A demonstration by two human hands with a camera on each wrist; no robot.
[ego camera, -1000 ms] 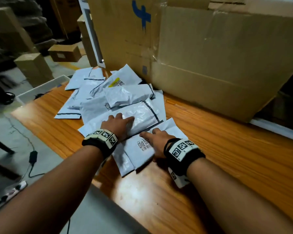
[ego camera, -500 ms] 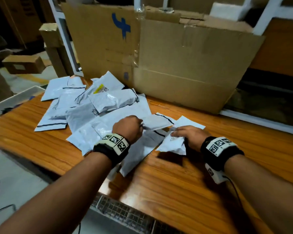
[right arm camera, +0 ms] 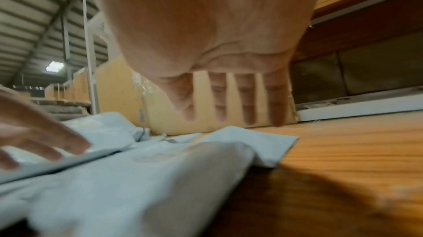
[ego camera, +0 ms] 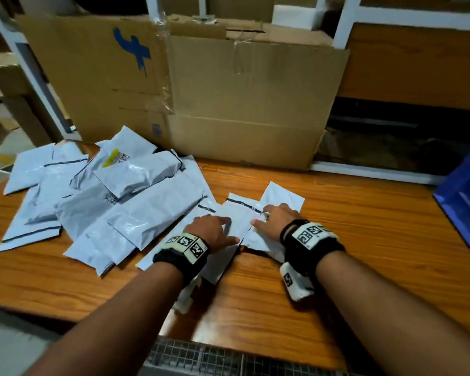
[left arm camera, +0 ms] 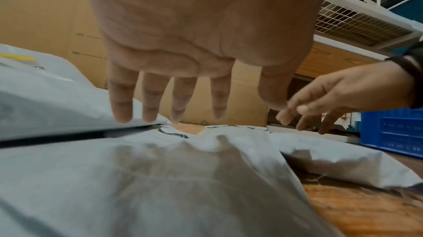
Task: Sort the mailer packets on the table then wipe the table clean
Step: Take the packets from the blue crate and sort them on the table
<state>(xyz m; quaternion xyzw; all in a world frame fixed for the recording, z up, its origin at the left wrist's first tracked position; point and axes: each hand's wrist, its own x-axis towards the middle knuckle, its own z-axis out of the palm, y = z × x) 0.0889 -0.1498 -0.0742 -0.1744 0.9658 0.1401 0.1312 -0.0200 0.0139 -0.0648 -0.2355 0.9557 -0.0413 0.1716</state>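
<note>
A loose pile of grey-white mailer packets (ego camera: 136, 213) covers the left half of the wooden table (ego camera: 364, 240). Two flat packets lie apart from it, near the middle. My left hand (ego camera: 217, 226) lies flat on the one with a black strip (ego camera: 239, 215), fingers straight. My right hand (ego camera: 274, 221) rests with straight fingers on the other packet (ego camera: 282, 196), just to the right. In the left wrist view the left fingers (left arm camera: 148, 99) stretch out over the grey packet (left arm camera: 160, 177). The right wrist view shows the right fingers (right arm camera: 247, 99) above their packet (right arm camera: 251, 139).
A large flattened cardboard box (ego camera: 242, 104) stands against the back of the table. A blue plastic crate (ego camera: 467, 191) sits at the right edge. Wire mesh (ego camera: 201, 356) shows below the table's front edge. Bare wood lies to the right of my hands.
Both hands have shifted right with two packets, away from the pile. Half a second ago they were gripping the packets; now both lie flat on them.
</note>
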